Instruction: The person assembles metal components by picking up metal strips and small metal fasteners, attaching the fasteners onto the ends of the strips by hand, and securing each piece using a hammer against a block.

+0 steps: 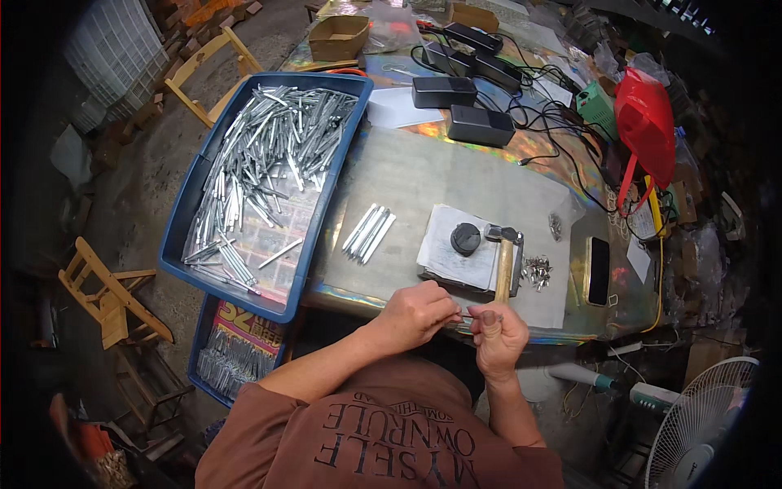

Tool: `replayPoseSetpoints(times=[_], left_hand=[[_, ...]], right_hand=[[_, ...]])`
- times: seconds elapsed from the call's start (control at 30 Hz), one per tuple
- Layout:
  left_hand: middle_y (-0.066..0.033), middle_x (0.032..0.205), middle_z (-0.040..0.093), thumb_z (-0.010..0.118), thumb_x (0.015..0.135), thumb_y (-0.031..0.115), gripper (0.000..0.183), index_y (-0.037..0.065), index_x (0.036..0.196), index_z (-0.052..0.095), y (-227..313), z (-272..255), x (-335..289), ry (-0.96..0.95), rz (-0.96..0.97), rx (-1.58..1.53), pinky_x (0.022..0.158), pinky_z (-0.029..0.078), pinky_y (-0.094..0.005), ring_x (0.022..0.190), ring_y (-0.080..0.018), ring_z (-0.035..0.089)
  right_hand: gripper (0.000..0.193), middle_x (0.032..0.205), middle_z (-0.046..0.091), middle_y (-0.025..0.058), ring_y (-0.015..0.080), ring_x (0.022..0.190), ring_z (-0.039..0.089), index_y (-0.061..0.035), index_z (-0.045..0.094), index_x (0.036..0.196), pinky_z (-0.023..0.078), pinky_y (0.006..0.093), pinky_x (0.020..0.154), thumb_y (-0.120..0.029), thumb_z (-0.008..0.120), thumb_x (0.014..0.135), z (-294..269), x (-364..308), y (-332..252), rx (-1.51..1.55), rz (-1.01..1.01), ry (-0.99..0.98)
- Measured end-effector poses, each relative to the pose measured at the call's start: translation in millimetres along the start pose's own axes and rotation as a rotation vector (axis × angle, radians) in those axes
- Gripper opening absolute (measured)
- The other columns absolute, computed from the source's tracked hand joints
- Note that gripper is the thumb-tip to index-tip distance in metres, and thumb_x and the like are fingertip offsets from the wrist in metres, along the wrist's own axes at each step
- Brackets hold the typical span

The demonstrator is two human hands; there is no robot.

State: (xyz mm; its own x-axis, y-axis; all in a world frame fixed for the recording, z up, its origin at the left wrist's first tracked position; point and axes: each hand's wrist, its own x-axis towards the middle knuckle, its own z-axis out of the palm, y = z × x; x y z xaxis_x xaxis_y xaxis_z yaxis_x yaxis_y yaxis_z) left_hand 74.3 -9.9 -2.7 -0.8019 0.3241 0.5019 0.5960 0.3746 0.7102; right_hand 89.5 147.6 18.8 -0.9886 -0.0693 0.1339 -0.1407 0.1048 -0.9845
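At the left of the frame a large blue tray [228, 292] carries a heap of silver rods [252, 138], its right side over the desk [391, 175]; a second blue tray with more rods shows below it. Five or so rods [369, 234] lie side by side at centre. Right of them a paper-topped block [440, 257] bears a black round piece [466, 239], with a hammer [504, 273] at its right edge, its handle pointing down to the right hand [498, 336]. Small metal bits [537, 271] are piled just beside it, and a dark-screened phone [597, 271] lies farther right. Black boxes [481, 126] and tangled cables fill the upper right, near a red bag [643, 114]. Dark lettering, upside down, crosses the brown shirt [383, 432]; big yellow characters mark a pink sheet in the lower tray. At lower centre, the fingers of the left hand [421, 312] and of the right are pinched close around a thin metal piece [467, 316], dark and slender, mostly covered, its full shape too small to tell
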Motion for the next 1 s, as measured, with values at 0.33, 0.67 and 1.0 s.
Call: replayPoseSetpoints(times=[0.33,0.67,1.0], left_hand=[[-0.0104,0.065,0.053,0.062,0.069,0.006,0.008,0.003,0.075,0.058,-35,-33,-18,0.222,-0.275,0.221,0.054,0.043,-0.0357,0.063,-0.0272,0.053],[-0.0087,0.063,0.052,0.061,0.069,0.011,0.01,0.006,0.074,0.054,-66,-29,-24,0.179,-0.396,0.723,0.052,0.044,-0.0369,0.061,-0.0259,0.054],[-0.0103,0.068,0.052,0.062,0.068,0.011,0.012,0.005,0.074,0.053,-39,-45,-21,0.208,-0.391,0.688,0.052,0.043,-0.0361,0.06,-0.0268,0.054]], right_hand=[[0.024,0.072,0.053,0.0039,0.0025,0.051,0.039,0.0035,0.05,0.104,0.032,0.0147,0.044,-0.011,0.048,0.085,-3,3,-2,0.241,0.149,-0.036],[0.017,0.065,0.053,0.0016,0.0021,0.049,0.04,0.0008,0.056,0.097,0.033,0.0155,0.043,-0.009,0.048,0.085,2,-6,0,0.126,0.179,-0.045],[0.017,0.065,0.054,0.0022,0.0024,0.049,0.041,0.0006,0.056,0.096,0.033,0.0157,0.043,-0.008,0.048,0.084,3,-11,-1,0.098,0.2,-0.09]])
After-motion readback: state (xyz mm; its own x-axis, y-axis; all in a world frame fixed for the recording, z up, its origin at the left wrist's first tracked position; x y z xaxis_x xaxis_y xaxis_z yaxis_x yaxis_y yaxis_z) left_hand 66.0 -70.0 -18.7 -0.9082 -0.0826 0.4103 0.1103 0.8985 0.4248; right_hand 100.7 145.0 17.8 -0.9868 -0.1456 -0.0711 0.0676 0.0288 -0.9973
